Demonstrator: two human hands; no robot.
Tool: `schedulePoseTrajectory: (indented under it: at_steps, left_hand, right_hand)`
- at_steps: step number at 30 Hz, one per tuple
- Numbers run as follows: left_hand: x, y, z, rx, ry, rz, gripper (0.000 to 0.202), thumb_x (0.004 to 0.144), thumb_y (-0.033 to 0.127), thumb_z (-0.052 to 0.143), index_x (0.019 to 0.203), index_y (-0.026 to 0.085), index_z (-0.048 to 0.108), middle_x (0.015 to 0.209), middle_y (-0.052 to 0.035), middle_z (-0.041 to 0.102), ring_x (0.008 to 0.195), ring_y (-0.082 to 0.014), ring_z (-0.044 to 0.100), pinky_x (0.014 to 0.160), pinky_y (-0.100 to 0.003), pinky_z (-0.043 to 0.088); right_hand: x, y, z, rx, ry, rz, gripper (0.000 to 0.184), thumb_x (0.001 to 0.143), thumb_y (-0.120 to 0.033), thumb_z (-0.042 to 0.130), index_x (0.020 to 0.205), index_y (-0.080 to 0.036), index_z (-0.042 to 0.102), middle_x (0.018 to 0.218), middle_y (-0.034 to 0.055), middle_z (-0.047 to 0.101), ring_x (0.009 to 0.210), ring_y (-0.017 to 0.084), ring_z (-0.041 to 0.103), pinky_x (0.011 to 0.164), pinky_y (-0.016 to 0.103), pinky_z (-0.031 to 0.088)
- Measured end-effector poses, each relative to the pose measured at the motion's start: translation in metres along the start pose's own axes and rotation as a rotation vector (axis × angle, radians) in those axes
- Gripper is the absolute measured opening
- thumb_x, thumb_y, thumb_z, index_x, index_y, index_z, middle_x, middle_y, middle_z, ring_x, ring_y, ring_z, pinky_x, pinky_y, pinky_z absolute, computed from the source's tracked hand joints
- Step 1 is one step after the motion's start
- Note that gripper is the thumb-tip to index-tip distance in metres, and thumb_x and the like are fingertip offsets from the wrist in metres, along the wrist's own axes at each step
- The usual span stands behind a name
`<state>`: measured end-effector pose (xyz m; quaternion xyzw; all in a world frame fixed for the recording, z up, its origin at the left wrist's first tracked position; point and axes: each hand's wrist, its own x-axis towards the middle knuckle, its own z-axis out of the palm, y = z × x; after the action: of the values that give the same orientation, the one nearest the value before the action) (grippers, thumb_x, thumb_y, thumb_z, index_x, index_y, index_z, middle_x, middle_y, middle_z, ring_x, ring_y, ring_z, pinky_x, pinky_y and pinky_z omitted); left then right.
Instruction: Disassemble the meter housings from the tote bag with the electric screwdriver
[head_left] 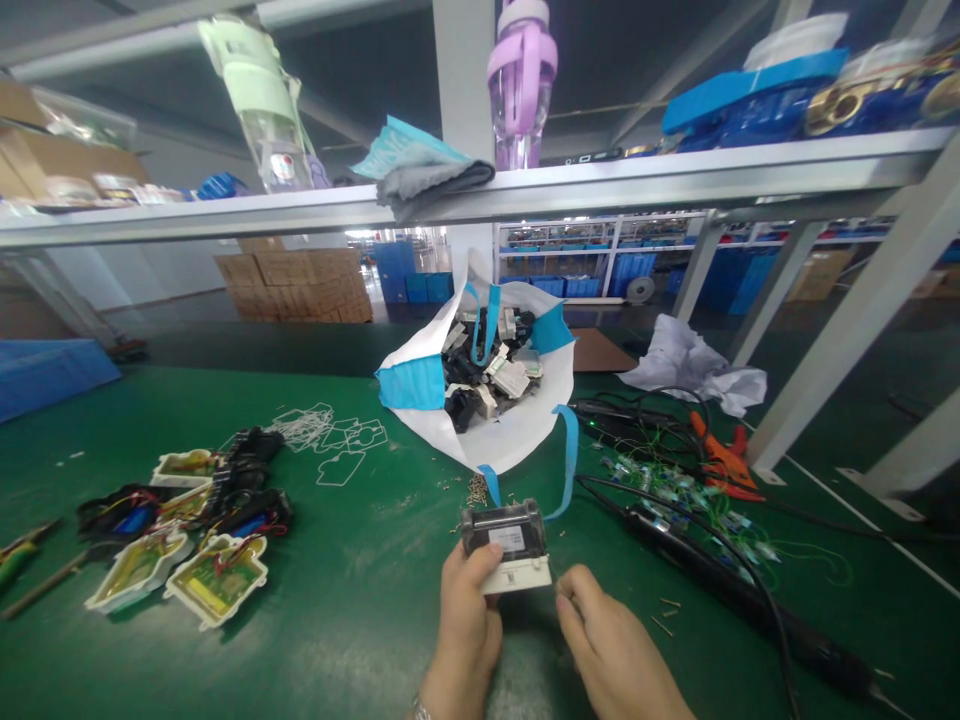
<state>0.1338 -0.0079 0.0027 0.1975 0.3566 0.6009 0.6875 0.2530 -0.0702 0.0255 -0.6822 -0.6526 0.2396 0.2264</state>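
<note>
My left hand (469, 620) grips a small black and white plastic module (508, 545) with printed labels, its thumb on the front. Close beside the module's lower right corner is my right hand (611, 635), thumb and forefinger pinched together; whatever they hold is too small to make out. Just beyond the module stands a white and blue bag (517, 440), its mouth wide and full of similar black and white casings (510, 375). Small screws (478, 488) lie in a heap before the bag, and a few loose screws (664, 628) lie right of my right hand.
A corded black electric screwdriver (720, 590) lies at right, beside green wires with small parts (682, 490) and orange-handled pliers (724, 460). Opened white housings with circuit boards (217, 580) and thin white gaskets (337, 440) lie left. A shelf (600, 182) with bottles crosses overhead.
</note>
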Motion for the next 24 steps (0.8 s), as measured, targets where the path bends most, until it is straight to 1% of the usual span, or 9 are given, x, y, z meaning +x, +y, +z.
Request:
schedulePoseTrajectory:
  at_steps: [2, 4, 7, 9, 11, 13, 15, 19, 24]
  left_hand:
    - [0.001, 0.001, -0.002, -0.023, 0.012, -0.039, 0.029, 0.051, 0.02, 0.069, 0.076, 0.009, 0.063, 0.067, -0.0069, 0.066, 0.058, -0.0185, 0.059, 0.056, -0.028, 0.046]
    - [0.003, 0.002, -0.003, -0.032, 0.005, -0.051, 0.028, 0.051, 0.02, 0.068, 0.076, 0.008, 0.063, 0.065, -0.0068, 0.066, 0.056, -0.0185, 0.059, 0.054, -0.028, 0.045]
    - [0.004, 0.005, -0.004, -0.019, -0.081, -0.035, 0.028, 0.053, 0.019, 0.068, 0.078, 0.007, 0.064, 0.066, -0.0079, 0.066, 0.057, -0.02, 0.06, 0.056, -0.029, 0.046]
    - [0.005, 0.008, -0.003, -0.015, -0.138, -0.024, 0.029, 0.054, 0.019, 0.068, 0.08, 0.007, 0.064, 0.069, -0.0084, 0.066, 0.061, -0.0208, 0.061, 0.06, -0.03, 0.046]
    - [0.005, 0.009, -0.003, -0.016, -0.153, -0.019, 0.028, 0.056, 0.018, 0.068, 0.082, 0.008, 0.063, 0.072, -0.0082, 0.067, 0.064, -0.021, 0.061, 0.063, -0.031, 0.047]
    - [0.004, 0.01, -0.003, -0.01, -0.161, -0.013, 0.027, 0.058, 0.018, 0.067, 0.083, 0.008, 0.063, 0.074, -0.0083, 0.067, 0.065, -0.0211, 0.061, 0.064, -0.031, 0.047]
    - [0.003, 0.009, -0.003, 0.006, -0.196, 0.0, 0.028, 0.058, 0.018, 0.068, 0.084, 0.008, 0.062, 0.075, -0.0087, 0.067, 0.066, -0.0213, 0.061, 0.064, -0.031, 0.047]
    - [-0.001, 0.009, -0.002, 0.035, -0.245, 0.027, 0.031, 0.058, 0.019, 0.068, 0.086, 0.007, 0.061, 0.078, -0.0096, 0.067, 0.067, -0.0214, 0.061, 0.063, -0.029, 0.047]
    - [-0.001, 0.009, -0.002, 0.073, -0.285, 0.033, 0.032, 0.059, 0.019, 0.067, 0.088, 0.007, 0.061, 0.076, -0.0095, 0.066, 0.066, -0.0204, 0.06, 0.062, -0.029, 0.046]
  right_hand:
    - [0.001, -0.001, -0.003, -0.008, 0.003, -0.027, 0.02, 0.086, -0.029, 0.02, 0.075, -0.021, 0.033, 0.068, 0.0024, 0.053, 0.063, 0.018, 0.054, 0.056, 0.027, 0.034]
    - [0.003, 0.001, -0.007, 0.038, -0.006, -0.051, 0.019, 0.086, -0.029, 0.022, 0.075, -0.021, 0.034, 0.068, 0.0013, 0.053, 0.063, 0.016, 0.054, 0.056, 0.026, 0.035]
    - [0.006, 0.006, -0.017, 0.157, -0.088, -0.064, 0.02, 0.086, -0.03, 0.023, 0.074, -0.021, 0.035, 0.062, -0.0016, 0.05, 0.058, 0.015, 0.052, 0.054, 0.025, 0.037]
    - [0.009, 0.007, -0.024, 0.214, -0.099, -0.089, 0.018, 0.086, -0.032, 0.029, 0.078, -0.02, 0.04, 0.069, -0.0007, 0.053, 0.066, 0.015, 0.054, 0.063, 0.026, 0.04]
    - [0.013, 0.006, -0.03, 0.238, -0.01, -0.106, 0.018, 0.083, -0.035, 0.038, 0.09, -0.02, 0.045, 0.088, 0.0027, 0.056, 0.085, 0.017, 0.053, 0.077, 0.028, 0.04]
    - [0.017, 0.002, -0.033, 0.245, 0.091, -0.104, 0.023, 0.081, -0.036, 0.042, 0.095, -0.019, 0.048, 0.098, 0.0049, 0.054, 0.096, 0.018, 0.05, 0.085, 0.03, 0.037]
    - [0.021, -0.004, -0.033, 0.241, 0.136, -0.11, 0.021, 0.08, -0.035, 0.039, 0.086, -0.018, 0.052, 0.091, 0.0047, 0.054, 0.091, 0.019, 0.05, 0.082, 0.03, 0.037]
    - [0.028, -0.009, -0.031, 0.255, 0.152, -0.093, 0.02, 0.076, -0.033, 0.041, 0.069, -0.018, 0.053, 0.076, 0.0032, 0.054, 0.076, 0.018, 0.052, 0.071, 0.029, 0.039]
    - [0.033, -0.004, -0.032, 0.388, 0.081, -0.014, 0.021, 0.07, -0.036, 0.044, 0.065, -0.017, 0.052, 0.065, 0.0017, 0.054, 0.063, 0.017, 0.05, 0.06, 0.027, 0.038]
